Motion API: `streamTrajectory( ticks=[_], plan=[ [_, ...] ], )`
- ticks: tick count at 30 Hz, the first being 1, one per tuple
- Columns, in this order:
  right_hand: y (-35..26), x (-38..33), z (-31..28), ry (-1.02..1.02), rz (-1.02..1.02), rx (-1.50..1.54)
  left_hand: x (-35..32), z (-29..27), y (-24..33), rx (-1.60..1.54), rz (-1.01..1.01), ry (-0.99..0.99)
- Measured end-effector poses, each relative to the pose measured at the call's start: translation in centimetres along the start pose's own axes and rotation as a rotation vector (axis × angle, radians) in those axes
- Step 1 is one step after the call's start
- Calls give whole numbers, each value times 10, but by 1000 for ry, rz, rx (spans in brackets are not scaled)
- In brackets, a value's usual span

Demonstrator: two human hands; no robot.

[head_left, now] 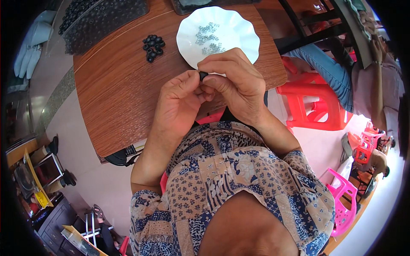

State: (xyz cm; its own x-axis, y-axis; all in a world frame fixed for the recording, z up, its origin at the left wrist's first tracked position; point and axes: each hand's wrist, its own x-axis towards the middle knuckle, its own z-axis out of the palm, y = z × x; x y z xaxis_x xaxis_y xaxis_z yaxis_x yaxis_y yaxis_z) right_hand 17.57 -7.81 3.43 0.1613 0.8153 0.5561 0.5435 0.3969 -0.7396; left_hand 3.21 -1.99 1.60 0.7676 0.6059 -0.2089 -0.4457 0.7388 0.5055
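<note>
Above the near edge of the wooden table, my two hands meet around a small round black part [203,75]. Thumb and fingers of my left hand [181,96] pinch it from the left. From the other side my right hand [239,81] grips it too, its fingers bent over the top. Just beyond them lies a white scalloped plate [239,32], holding clusters of small clear greenish pieces [208,34]. A little pile of black round parts [152,46] sits on the table to the left of the plate; some show a hole.
A clear tray full of black parts [102,23] lies at the table's [115,98] far left, another tray [192,5] at the far edge. Red stools [316,104] and a seated person in jeans [329,68] are on the right. A pink chair [344,205] stands behind, right.
</note>
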Motion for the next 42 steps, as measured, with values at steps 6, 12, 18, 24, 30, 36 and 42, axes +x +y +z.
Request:
streamTrajectory(
  ticks=[6,12,18,24,30,36,42],
  plan=[
    [4,2,1,-75,6,6,-2,-3,-6,-1,23,58],
    [-1,3,4,-109,126,44,-5,-17,-6,57,33,84],
    [2,6,4,-229,178,118,-10,-24,3,151,-18,34],
    [4,0,6,-242,244,151,-10,-28,5,191,-65,5],
    [21,2,-10,-171,272,37,-4,-37,7,276,-72,-20],
    [68,33,-36,21,213,-409,1,-51,6,200,4,-92],
    [111,61,-20,-36,68,-675,4,-55,4,122,32,-100]
  ],
)
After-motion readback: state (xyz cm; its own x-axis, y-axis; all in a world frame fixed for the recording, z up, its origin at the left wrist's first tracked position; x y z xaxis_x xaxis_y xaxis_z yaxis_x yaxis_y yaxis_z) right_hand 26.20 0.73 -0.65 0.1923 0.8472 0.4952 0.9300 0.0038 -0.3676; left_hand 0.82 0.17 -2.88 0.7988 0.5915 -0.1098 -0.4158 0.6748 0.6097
